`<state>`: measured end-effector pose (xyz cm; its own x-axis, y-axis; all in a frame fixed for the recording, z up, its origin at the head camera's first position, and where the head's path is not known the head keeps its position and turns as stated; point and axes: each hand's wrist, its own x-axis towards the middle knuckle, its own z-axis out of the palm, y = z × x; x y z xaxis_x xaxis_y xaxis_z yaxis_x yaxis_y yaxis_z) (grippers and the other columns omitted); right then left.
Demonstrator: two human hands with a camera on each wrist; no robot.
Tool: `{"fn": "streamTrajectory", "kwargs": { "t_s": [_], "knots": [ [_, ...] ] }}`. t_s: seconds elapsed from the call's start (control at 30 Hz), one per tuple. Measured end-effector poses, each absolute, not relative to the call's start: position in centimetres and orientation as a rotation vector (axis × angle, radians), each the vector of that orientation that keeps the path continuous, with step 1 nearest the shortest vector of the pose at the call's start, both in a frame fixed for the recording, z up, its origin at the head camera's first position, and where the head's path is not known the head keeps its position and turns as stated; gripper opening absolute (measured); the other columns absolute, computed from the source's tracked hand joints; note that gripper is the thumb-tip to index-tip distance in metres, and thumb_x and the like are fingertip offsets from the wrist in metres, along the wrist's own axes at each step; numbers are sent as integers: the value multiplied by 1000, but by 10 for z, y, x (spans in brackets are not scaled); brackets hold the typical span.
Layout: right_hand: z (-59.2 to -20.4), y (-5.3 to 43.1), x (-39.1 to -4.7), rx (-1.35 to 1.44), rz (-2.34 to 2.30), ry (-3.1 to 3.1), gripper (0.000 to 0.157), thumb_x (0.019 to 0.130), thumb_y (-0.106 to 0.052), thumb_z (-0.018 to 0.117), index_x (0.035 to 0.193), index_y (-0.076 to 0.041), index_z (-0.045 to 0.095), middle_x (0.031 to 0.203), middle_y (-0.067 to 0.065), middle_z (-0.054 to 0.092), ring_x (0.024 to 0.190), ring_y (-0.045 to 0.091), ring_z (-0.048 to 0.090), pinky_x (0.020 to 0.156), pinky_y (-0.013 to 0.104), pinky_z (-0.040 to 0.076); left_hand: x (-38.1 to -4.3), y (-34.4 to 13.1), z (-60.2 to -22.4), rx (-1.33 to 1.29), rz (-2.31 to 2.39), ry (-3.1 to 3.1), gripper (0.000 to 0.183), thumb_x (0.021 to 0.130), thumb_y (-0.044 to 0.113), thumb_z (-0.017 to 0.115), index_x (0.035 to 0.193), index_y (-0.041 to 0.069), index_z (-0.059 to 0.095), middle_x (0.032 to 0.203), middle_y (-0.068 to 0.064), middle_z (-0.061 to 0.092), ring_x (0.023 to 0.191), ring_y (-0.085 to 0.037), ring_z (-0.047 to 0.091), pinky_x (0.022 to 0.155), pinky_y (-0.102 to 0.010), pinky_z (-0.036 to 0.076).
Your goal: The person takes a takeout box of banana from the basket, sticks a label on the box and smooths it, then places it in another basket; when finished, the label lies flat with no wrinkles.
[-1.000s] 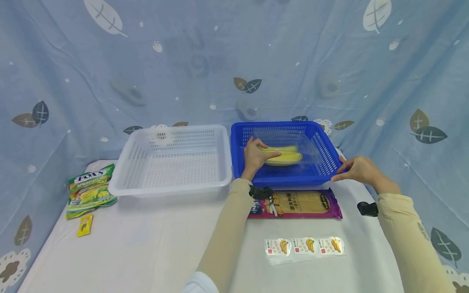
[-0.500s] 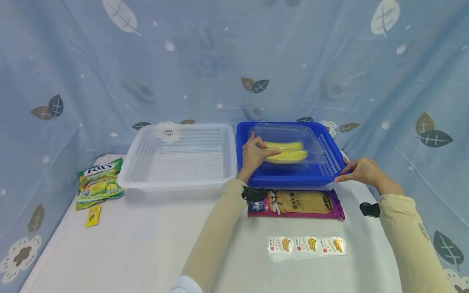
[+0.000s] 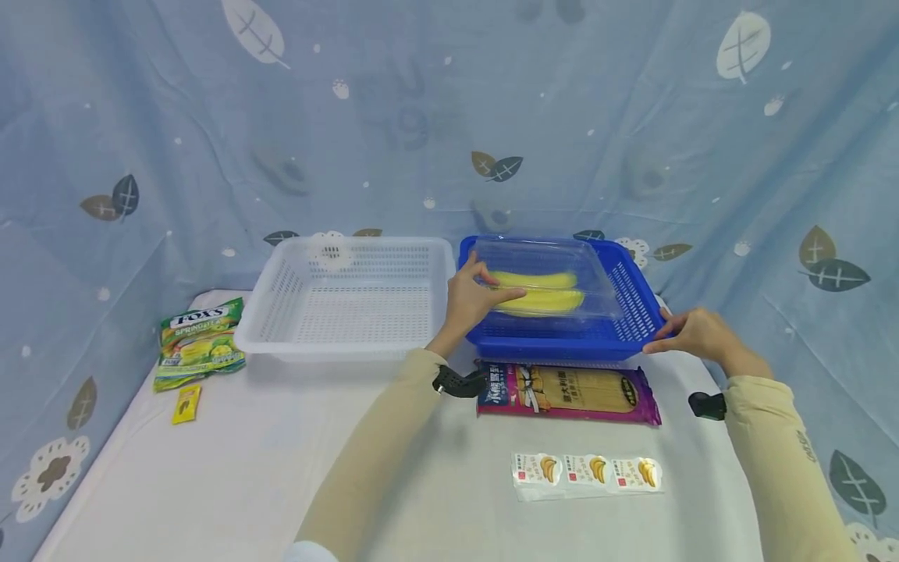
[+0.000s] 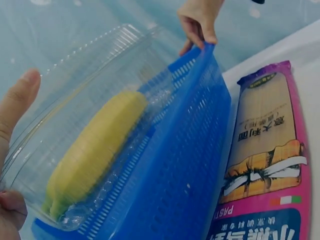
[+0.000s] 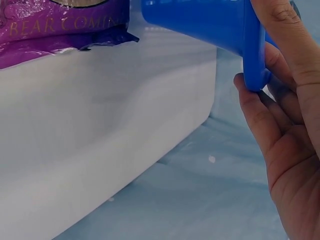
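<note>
Clear plastic box (image 3: 555, 262) with yellow bananas (image 3: 541, 301) inside, tilted, over or partly in the blue basket (image 3: 555, 349); can't tell if it touches the basket floor. Left hand (image 3: 470, 301) holds the box's left end between thumb and fingers, spread wide and hiding part of that end; right hand (image 3: 695, 336) pinches the rim at the basket's near right corner, fingertips almost together. Around, near to far: beige sleeves (image 3: 765, 437) come in left and right over the white table (image 3: 281, 468); strip of three stickers (image 3: 587, 473) lies flat, near right; pasta pack (image 3: 572, 393) beyond it, along the basket's near wall, which stands between pack and box. Far left, yellow sachet (image 3: 186, 404), then green bag (image 3: 202, 343) beside the white basket (image 3: 337, 350), which sits just left of the blue one; blue curtain (image 3: 393, 117) with leaf print behind. Versus half a second ago: box and left hand shifted left relative to the blue basket, pack's navy left end less covered; right hand on same corner. Writing: stickers show bananas, print too small; pack reads 意大利面, "PAST" cut off, and "BEAR COMIN" in the right wrist view; green bag reads FOX'S, SPRING TEA; sachet print illegible.
</note>
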<state>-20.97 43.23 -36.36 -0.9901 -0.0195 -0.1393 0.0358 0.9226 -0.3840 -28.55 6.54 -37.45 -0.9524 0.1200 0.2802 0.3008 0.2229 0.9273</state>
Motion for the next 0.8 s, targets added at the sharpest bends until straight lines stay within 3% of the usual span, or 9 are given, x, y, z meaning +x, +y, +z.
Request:
{"fn": "streamTrajectory", "kwargs": {
  "t_s": [0.07,0.13,0.3,0.53,0.57,0.63,0.67,0.73,0.8],
  "knots": [
    [-364,432,-210,16,-590,2941,48,69,-46,83,83,0,75,97,28,68,71,22,48,64,35,39,-281,59,-371,-391,-1835,-2342,39,67,30,89,68,9,56,152,-12,33,140,-26,31,106,-45,38],
    [-365,432,-210,13,-591,2941,48,70,-45,83,83,0,75,104,32,65,70,22,47,63,35,39,-277,53,-367,-386,-1843,-2345,40,67,30,89,68,9,55,153,-10,33,140,-27,31,106,-44,37],
    [-366,433,-210,14,-583,2935,49,70,-45,83,83,1,75,127,39,40,69,22,45,63,33,38,-265,39,-363,-383,-1863,-2335,41,65,31,89,68,11,54,153,-7,33,139,-28,32,106,-44,38],
    [-362,432,-210,45,-558,2929,52,70,-48,82,84,2,75,126,40,41,72,24,44,63,35,38,-246,7,-357,-411,-1821,-2341,41,64,31,90,71,9,56,154,-6,31,142,-25,27,103,-41,40],
    [-361,431,-210,47,-556,2930,53,69,-49,82,84,2,75,125,41,42,72,24,44,63,36,38,-242,3,-356,-405,-1815,-2342,41,64,30,90,71,9,56,154,-6,32,138,-25,33,96,-39,45],
    [-361,431,-209,44,-557,2929,54,69,-49,82,84,2,74,124,42,42,72,25,44,63,36,38,-234,-6,-356,-388,-1807,-2346,41,64,29,90,70,9,55,153,-7,34,111,-25,58,75,-33,50],
    [-361,431,-209,42,-558,2927,54,69,-49,82,84,2,74,124,41,45,72,24,44,63,36,38,-231,-11,-356,-383,-1809,-2345,41,64,29,90,70,9,55,153,-5,35,89,-22,62,63,-29,47],
    [-361,431,-209,42,-561,2924,54,69,-50,82,85,2,74,120,42,49,71,24,44,63,35,39,-223,-20,-356,-378,-1819,-2333,41,64,28,90,70,8,55,152,-4,35,55,-16,48,48,-25,37],
    [-361,430,-208,37,-565,2919,55,69,-50,82,85,2,75,120,42,49,70,23,43,62,34,38,-216,-29,-357,-371,-1835,-2320,41,64,27,90,70,7,55,152,-2,36,43,-13,31,41,-23,28]
  ]
}}
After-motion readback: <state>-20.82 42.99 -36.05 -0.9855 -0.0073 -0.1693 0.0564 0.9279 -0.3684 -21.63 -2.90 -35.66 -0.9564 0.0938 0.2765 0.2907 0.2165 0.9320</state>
